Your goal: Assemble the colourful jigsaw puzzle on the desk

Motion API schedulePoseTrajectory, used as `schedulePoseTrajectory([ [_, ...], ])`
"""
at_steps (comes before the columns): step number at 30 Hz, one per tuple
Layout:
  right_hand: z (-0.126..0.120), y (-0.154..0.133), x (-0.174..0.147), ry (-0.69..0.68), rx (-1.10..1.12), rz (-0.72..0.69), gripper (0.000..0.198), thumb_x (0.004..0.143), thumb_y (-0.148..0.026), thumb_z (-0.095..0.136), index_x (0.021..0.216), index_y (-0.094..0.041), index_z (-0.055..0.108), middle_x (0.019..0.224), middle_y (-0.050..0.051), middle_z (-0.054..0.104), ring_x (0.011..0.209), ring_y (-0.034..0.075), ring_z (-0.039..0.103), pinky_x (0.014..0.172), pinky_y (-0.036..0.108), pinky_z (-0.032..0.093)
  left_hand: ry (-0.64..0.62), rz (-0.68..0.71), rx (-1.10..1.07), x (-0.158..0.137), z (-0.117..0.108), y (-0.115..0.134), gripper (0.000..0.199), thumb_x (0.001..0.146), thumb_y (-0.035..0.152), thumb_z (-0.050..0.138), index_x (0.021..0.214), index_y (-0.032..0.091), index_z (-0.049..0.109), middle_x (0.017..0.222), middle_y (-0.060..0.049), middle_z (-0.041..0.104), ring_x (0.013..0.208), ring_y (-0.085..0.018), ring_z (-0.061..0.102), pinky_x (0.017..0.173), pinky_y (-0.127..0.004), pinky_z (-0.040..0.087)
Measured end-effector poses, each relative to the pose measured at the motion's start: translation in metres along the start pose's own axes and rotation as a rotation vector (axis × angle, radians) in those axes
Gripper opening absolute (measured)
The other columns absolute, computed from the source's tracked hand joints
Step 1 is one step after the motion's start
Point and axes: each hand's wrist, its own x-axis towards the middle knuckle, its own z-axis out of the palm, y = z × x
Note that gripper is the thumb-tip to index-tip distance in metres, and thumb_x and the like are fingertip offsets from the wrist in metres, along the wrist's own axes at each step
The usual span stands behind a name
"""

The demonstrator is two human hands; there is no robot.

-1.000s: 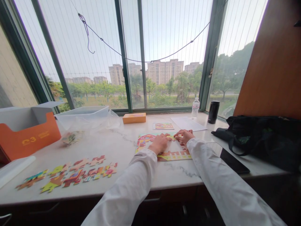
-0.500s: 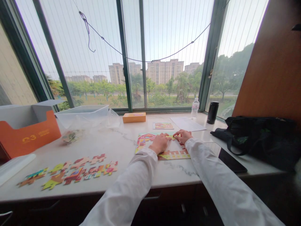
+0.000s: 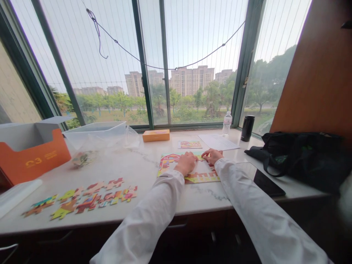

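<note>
A partly filled jigsaw puzzle point(image 3: 203, 178) lies on the counter, pieces set along its border around a pale middle. Over its upper middle, my left hand point(image 3: 187, 162) rests with fingers curled and pressed together; whatever is under its fingertips is hidden. My right hand point(image 3: 212, 156) pinches at the puzzle's upper edge, on a small yellow-green puzzle piece mostly covered by the fingers. The two hands' fingertips are close together. Loose puzzle pieces point(image 3: 89, 202) lie in rows on the left of the counter. Behind the puzzle is a small picture card point(image 3: 190, 144).
An orange box point(image 3: 33, 154), a clear plastic tub point(image 3: 96, 131) and plastic bags stand at the left. At the back are a small orange box point(image 3: 156, 135), paper point(image 3: 218, 142), a water bottle point(image 3: 227, 124) and a black tumbler point(image 3: 248, 128). A tablet point(image 3: 266, 183) and black bag point(image 3: 299, 161) lie right.
The view has shifted slightly. My hands have drawn a little apart at the puzzle's upper edge, and less of the yellow-green piece shows between them.
</note>
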Motion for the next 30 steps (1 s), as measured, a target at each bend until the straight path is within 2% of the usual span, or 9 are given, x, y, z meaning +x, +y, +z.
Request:
schedulePoseTrajectory([
  [4, -0.001, -0.001, 0.002, -0.024, 0.007, 0.024, 0.015, 0.077, -0.036, 0.067, 0.082, -0.029, 0.079, 0.084, -0.001, 0.072, 0.069, 0.012, 0.058, 0.077, 0.03, 0.035, -0.016, -0.015, 0.04, -0.001, -0.004, 0.005, 0.045, 0.091, 0.012, 0.037, 0.119, 0.027, 0.069, 0.118, -0.012, 0.061, 0.111, -0.027, 0.054, 0.094, -0.041, 0.046],
  [7, -0.004, 0.0, 0.003, 0.015, 0.007, -0.071, 0.015, 0.077, -0.032, 0.065, 0.083, -0.029, 0.078, 0.086, -0.001, 0.071, 0.072, 0.012, 0.058, 0.079, 0.032, 0.03, -0.029, -0.014, 0.083, -0.001, -0.007, 0.011, 0.043, 0.09, 0.012, 0.039, 0.117, 0.025, 0.07, 0.116, -0.014, 0.061, 0.111, -0.027, 0.054, 0.094, -0.042, 0.046],
  [9, -0.007, 0.003, 0.004, 0.049, 0.015, -0.125, 0.018, 0.079, -0.028, 0.062, 0.088, -0.028, 0.077, 0.086, -0.001, 0.07, 0.071, 0.011, 0.058, 0.078, 0.032, 0.027, -0.036, -0.016, 0.106, 0.001, -0.009, 0.016, 0.04, 0.09, 0.012, 0.04, 0.114, 0.022, 0.071, 0.115, -0.015, 0.062, 0.112, -0.028, 0.054, 0.095, -0.043, 0.045],
  [14, -0.011, 0.013, 0.003, 0.079, 0.006, -0.118, 0.017, 0.081, -0.031, 0.06, 0.085, -0.027, 0.076, 0.084, 0.0, 0.07, 0.073, 0.012, 0.058, 0.072, 0.03, 0.023, -0.058, -0.047, 0.12, 0.006, -0.014, 0.027, 0.036, 0.088, 0.011, 0.043, 0.108, 0.017, 0.072, 0.114, -0.019, 0.063, 0.113, -0.029, 0.055, 0.095, -0.044, 0.046],
  [18, -0.007, 0.018, -0.001, 0.059, -0.005, -0.138, 0.018, 0.081, -0.034, 0.06, 0.081, -0.026, 0.075, 0.084, 0.0, 0.071, 0.072, 0.013, 0.057, 0.069, 0.03, 0.022, -0.041, -0.062, 0.108, 0.002, -0.021, 0.027, 0.036, 0.088, 0.013, 0.045, 0.113, 0.019, 0.071, 0.115, -0.017, 0.064, 0.112, -0.028, 0.057, 0.094, -0.041, 0.047],
  [21, -0.006, 0.017, -0.003, 0.091, 0.002, -0.15, 0.019, 0.08, -0.035, 0.059, 0.08, -0.025, 0.075, 0.083, 0.001, 0.071, 0.068, 0.013, 0.056, 0.07, 0.031, 0.023, 0.024, -0.047, 0.115, -0.011, -0.031, 0.023, 0.044, 0.089, 0.011, 0.042, 0.124, 0.023, 0.065, 0.123, -0.013, 0.062, 0.117, -0.026, 0.054, 0.098, -0.041, 0.046],
  [24, -0.008, 0.015, -0.006, 0.133, 0.011, -0.144, 0.02, 0.081, -0.035, 0.058, 0.079, -0.024, 0.074, 0.08, 0.002, 0.07, 0.068, 0.014, 0.056, 0.072, 0.032, 0.024, 0.105, -0.044, 0.095, -0.032, -0.05, 0.008, 0.049, 0.088, 0.01, 0.042, 0.131, 0.028, 0.06, 0.125, -0.008, 0.064, 0.117, -0.022, 0.054, 0.1, -0.037, 0.045],
  [26, -0.011, 0.014, -0.008, 0.138, 0.012, -0.148, 0.021, 0.082, -0.038, 0.058, 0.08, -0.024, 0.074, 0.079, 0.001, 0.069, 0.07, 0.014, 0.058, 0.073, 0.032, 0.026, 0.135, -0.073, 0.045, -0.051, -0.069, -0.011, 0.046, 0.088, 0.012, 0.045, 0.127, 0.029, 0.062, 0.119, -0.003, 0.068, 0.112, -0.02, 0.058, 0.098, -0.032, 0.046],
  [30, -0.017, 0.018, -0.009, 0.071, 0.013, -0.213, 0.028, 0.083, -0.05, 0.057, 0.084, -0.027, 0.073, 0.079, 0.0, 0.069, 0.07, 0.015, 0.06, 0.073, 0.031, 0.032, 0.126, -0.201, -0.012, -0.103, -0.114, -0.073, 0.037, 0.091, 0.021, 0.044, 0.118, 0.03, 0.068, 0.109, 0.0, 0.073, 0.101, -0.017, 0.065, 0.089, -0.026, 0.049],
])
